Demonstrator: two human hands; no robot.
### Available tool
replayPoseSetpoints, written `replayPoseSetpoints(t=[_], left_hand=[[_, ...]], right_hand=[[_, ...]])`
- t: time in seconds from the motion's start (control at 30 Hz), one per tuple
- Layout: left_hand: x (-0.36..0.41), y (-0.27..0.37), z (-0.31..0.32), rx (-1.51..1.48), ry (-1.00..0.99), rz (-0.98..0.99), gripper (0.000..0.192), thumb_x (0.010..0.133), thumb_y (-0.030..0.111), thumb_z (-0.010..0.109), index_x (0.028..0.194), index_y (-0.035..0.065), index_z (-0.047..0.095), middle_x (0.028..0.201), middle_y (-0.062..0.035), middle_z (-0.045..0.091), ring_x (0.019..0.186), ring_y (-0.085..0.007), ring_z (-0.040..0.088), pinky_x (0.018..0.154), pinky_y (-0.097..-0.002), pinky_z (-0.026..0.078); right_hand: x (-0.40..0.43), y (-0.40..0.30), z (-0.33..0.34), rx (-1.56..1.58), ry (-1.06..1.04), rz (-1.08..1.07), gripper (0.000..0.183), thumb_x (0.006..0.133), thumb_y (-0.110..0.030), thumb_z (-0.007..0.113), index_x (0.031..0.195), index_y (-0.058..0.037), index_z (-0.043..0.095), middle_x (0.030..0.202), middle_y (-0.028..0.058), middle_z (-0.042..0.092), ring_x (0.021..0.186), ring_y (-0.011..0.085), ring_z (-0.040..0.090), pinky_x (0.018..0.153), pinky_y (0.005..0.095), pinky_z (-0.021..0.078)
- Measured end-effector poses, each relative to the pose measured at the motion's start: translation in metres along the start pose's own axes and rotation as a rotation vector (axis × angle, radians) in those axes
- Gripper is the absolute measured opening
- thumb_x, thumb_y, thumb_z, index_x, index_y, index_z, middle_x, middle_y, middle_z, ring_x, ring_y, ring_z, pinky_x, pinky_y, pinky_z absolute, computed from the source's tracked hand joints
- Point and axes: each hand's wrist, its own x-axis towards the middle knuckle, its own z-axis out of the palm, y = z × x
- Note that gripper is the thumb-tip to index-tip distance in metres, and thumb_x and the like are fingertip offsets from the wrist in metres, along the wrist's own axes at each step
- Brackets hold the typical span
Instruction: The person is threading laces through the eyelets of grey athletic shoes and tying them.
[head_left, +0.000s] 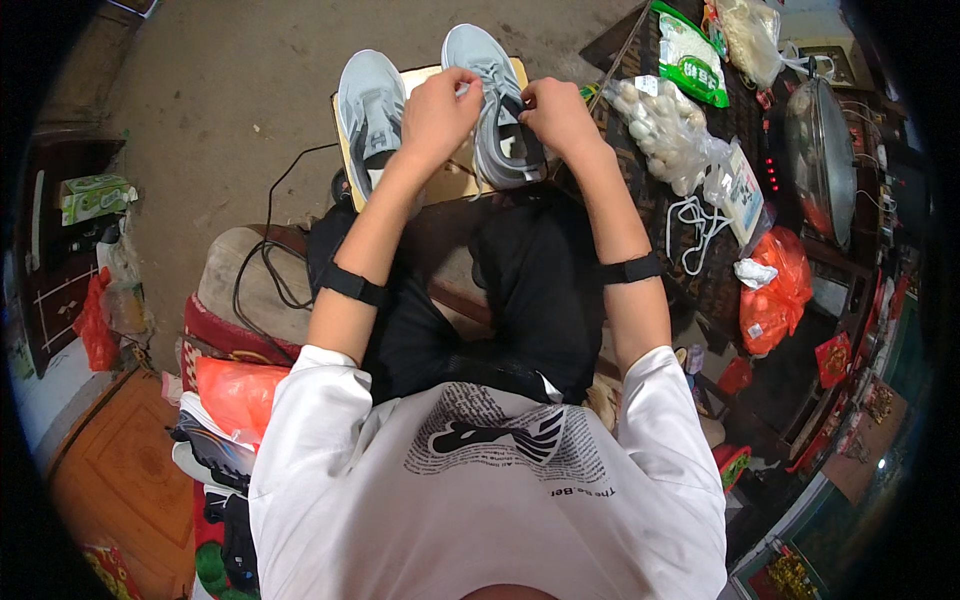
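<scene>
Two light grey sneakers stand side by side on a small yellowish board or stool top (459, 174) in front of my knees. Over the laces of the right sneaker (480, 56), my left hand (441, 116) has thumb and forefinger pinched together, with a bit of pale shoelace (462, 89) at the fingertips. My right hand (561, 118) is at the outer side of that sneaker's opening, fingertips bent against its edge; whether they grip anything is hidden. The left sneaker (371, 97) is untouched, partly behind my left wrist.
A black cable (238, 277) loops beside the cushioned seat at left. More shoes (214, 442) and a red plastic bag (244, 390) lie by my left side. To the right are a bag of eggs (660, 131), a green packet (691, 60), a white cord (694, 229) and a lidded wok (821, 161).
</scene>
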Motion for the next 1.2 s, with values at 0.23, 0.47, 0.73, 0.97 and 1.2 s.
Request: replayPoseSetpoints(t=[0.23,0.47,0.73,0.97,1.2], left_hand=[[0.024,0.010,-0.014,0.057,-0.206,0.011,0.028,0.084,0.029,0.066,0.095,0.0043,0.072,0.073,-0.0140,0.067,0.067,-0.0243,0.066,0.063,-0.0347,0.049],[-0.009,0.017,0.021,0.056,-0.128,-0.180,0.028,0.088,0.030,0.062,0.099,0.0065,0.072,0.087,-0.0190,0.071,0.085,-0.0342,0.069,0.075,-0.0409,0.053],[-0.007,0.022,0.034,-0.079,0.068,-0.344,0.027,0.090,0.029,0.061,0.093,0.0052,0.074,0.078,-0.0071,0.073,0.073,-0.0246,0.071,0.070,-0.0358,0.053],[-0.022,0.028,0.045,-0.053,0.116,-0.414,0.027,0.090,0.028,0.060,0.093,0.0045,0.074,0.082,-0.0086,0.074,0.079,-0.0292,0.070,0.074,-0.0389,0.053],[-0.026,0.033,0.045,0.026,0.106,-0.352,0.024,0.090,0.027,0.058,0.093,0.0066,0.070,0.080,-0.0163,0.070,0.080,-0.0381,0.068,0.074,-0.0474,0.052]], right_hand=[[-0.015,-0.013,0.011,-0.004,0.170,-0.039,0.014,0.082,-0.011,0.063,0.091,-0.0027,0.070,0.086,0.0233,0.067,0.086,0.0413,0.066,0.079,0.0490,0.0531],[-0.014,-0.013,0.006,0.195,0.249,0.014,0.021,0.081,-0.013,0.063,0.095,-0.0011,0.072,0.089,0.0236,0.068,0.087,0.0392,0.067,0.082,0.0445,0.0533],[-0.009,-0.014,-0.007,0.353,0.158,0.089,0.026,0.081,-0.017,0.071,0.099,0.0010,0.071,0.083,0.0147,0.072,0.075,0.0215,0.070,0.072,0.0316,0.0528],[-0.006,-0.013,-0.005,0.374,0.149,0.108,0.023,0.077,-0.014,0.068,0.093,0.0025,0.072,0.084,0.0192,0.071,0.081,0.0305,0.070,0.078,0.0364,0.0534],[0.014,0.007,0.008,0.657,0.015,0.161,0.016,0.087,-0.010,0.065,0.096,0.0031,0.067,0.081,0.0043,0.067,0.072,0.0098,0.060,0.066,0.0253,0.0470]])
